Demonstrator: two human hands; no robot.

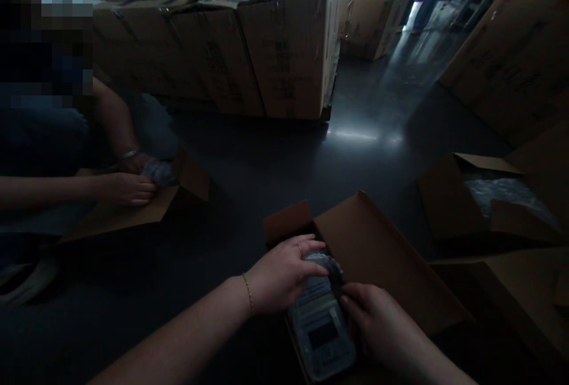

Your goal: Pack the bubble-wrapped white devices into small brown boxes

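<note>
Nearest the camera, a flat packaged item point(320, 329) with a pale printed label lies in the mouth of an open cardboard box point(377, 254) on the dark floor, its far end wrapped in something grey and crinkled. Both of the person's hands are on it: the left hand point(282, 272), with a ring and a thin bracelet, curls its fingers over the item's far end, and the right hand point(376, 326) closes around its right edge. To the right sits a second open box point(448, 201) holding clear bubble wrap point(507, 195). At left a co-worker's hands point(131, 186) rest on the flap of another open carton point(146, 210), pressing a small grey wrapped bundle point(160, 172) at its edge. Behind stands a row of large taped cartons point(249, 47).
</note>
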